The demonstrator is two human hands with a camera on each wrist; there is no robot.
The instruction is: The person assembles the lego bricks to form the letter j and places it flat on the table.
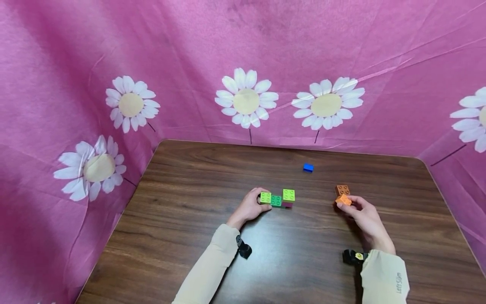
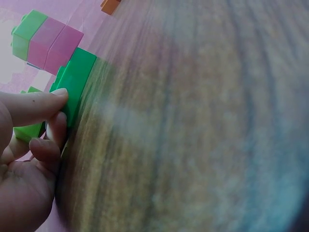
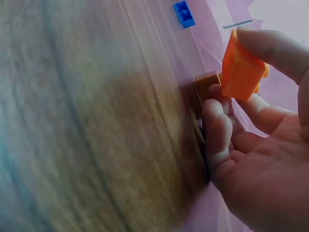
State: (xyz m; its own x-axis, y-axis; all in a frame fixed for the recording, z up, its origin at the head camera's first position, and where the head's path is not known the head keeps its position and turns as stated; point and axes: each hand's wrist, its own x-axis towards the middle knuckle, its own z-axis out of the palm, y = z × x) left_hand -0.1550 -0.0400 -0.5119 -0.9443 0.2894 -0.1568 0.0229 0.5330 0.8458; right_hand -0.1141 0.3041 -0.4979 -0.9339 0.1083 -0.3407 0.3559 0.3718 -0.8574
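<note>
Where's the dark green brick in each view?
Head: dark green brick, just below and right of centre, by the left hand.
Left wrist: dark green brick, upper left, at the fingertips.
Right wrist: not in it.
Shared landmark: wood table, in all three.

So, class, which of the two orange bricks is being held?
The brighter orange brick, pinched by the right hand; the darker orange brick sits on the table, just beyond it.
</note>
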